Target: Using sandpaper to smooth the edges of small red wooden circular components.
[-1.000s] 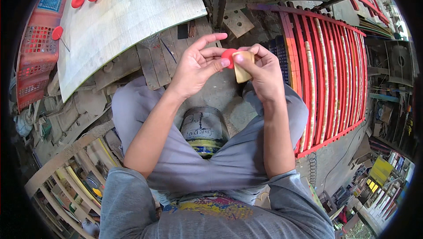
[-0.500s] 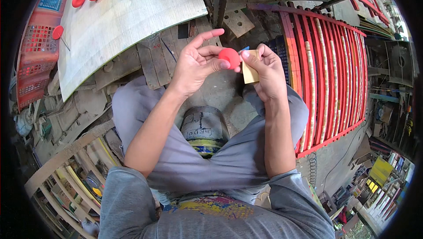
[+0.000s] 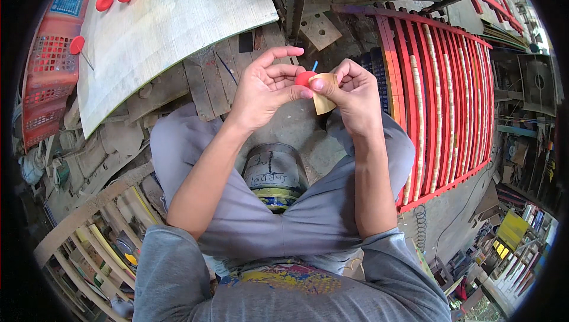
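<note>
Between the thumb and fingers of my left hand [image 3: 264,88] is a small round red piece [image 3: 304,77], held above my knees. Its index finger is stretched out past the piece. My right hand [image 3: 357,93] pinches a folded tan piece of sandpaper [image 3: 323,101], which presses against the right side of the red piece and covers part of it. A thin blue stick [image 3: 315,66] pokes up beside the red piece; whether it is joined to it I cannot tell.
A pale board [image 3: 178,16] at upper left bears several red round pieces [image 3: 104,1] on thin rods. Beside it stands a red plastic crate [image 3: 52,61]. Red slatted racks [image 3: 438,108] fill the right. A dark bucket [image 3: 274,168] sits between my legs, a wooden bench [image 3: 98,203] lower left.
My right hand has moved left, bringing the sandpaper onto the red piece. The red piece has turned and is now partly covered. More of the blue stick shows.
</note>
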### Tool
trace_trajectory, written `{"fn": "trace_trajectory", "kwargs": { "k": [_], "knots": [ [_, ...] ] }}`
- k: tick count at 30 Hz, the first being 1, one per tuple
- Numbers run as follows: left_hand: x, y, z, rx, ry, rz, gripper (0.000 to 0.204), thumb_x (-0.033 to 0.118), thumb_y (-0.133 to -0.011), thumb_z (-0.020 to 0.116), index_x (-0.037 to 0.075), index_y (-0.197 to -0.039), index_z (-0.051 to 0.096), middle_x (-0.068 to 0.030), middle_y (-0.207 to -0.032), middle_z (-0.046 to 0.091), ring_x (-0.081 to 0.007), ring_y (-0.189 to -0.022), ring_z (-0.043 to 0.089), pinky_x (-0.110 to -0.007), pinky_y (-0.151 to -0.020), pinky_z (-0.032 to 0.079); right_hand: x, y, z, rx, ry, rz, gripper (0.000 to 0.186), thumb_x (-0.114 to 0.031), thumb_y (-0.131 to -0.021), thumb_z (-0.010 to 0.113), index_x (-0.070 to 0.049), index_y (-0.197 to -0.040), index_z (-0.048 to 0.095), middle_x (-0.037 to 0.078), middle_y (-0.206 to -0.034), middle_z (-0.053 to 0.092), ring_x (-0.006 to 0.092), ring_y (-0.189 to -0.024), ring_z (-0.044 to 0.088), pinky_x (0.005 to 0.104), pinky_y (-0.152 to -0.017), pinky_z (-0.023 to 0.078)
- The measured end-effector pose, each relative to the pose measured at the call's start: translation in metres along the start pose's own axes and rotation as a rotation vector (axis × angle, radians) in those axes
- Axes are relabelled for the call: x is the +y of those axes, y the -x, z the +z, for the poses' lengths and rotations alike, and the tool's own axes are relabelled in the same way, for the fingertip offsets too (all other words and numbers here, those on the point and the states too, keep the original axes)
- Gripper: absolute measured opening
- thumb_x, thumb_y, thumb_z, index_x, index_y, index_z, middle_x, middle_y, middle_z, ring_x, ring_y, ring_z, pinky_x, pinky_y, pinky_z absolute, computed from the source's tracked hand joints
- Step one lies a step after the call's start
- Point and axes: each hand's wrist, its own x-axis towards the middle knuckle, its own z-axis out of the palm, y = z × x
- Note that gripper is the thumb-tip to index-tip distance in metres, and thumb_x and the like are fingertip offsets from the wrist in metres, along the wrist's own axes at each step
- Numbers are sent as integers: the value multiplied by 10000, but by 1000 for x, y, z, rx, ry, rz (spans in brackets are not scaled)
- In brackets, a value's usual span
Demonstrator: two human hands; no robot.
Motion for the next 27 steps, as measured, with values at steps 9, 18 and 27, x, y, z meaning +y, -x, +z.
{"fn": "trace_trajectory", "kwargs": {
  "k": [9,18,27],
  "knots": [
    [6,-1,-2,22,104,-103,607,10,-768,730,21,-1295,430,-140,-1005,647,-171,-899,643,-292,-781,549,-11,-1,2,30,-280,132,236,-62,-828,691,-71,-727,478,164,-873,672,147,-716,636,239,-661,516],
    [3,1,0,17,8,-33,611,-4,-770,723,12,-1299,417,-149,-978,653,-175,-845,661,-268,-678,552,0,2,-2,-90,-116,66,184,-82,-811,714,-81,-794,531,71,-1009,606,111,-902,575,254,-805,482],
    [1,2,-1,1,16,-17,561,36,-803,709,29,-1292,433,-131,-949,677,-130,-833,643,-241,-683,514,0,0,-10,-35,-52,72,254,28,-781,705,-68,-747,472,86,-742,640,142,-681,646,256,-611,543]
  ]
}}
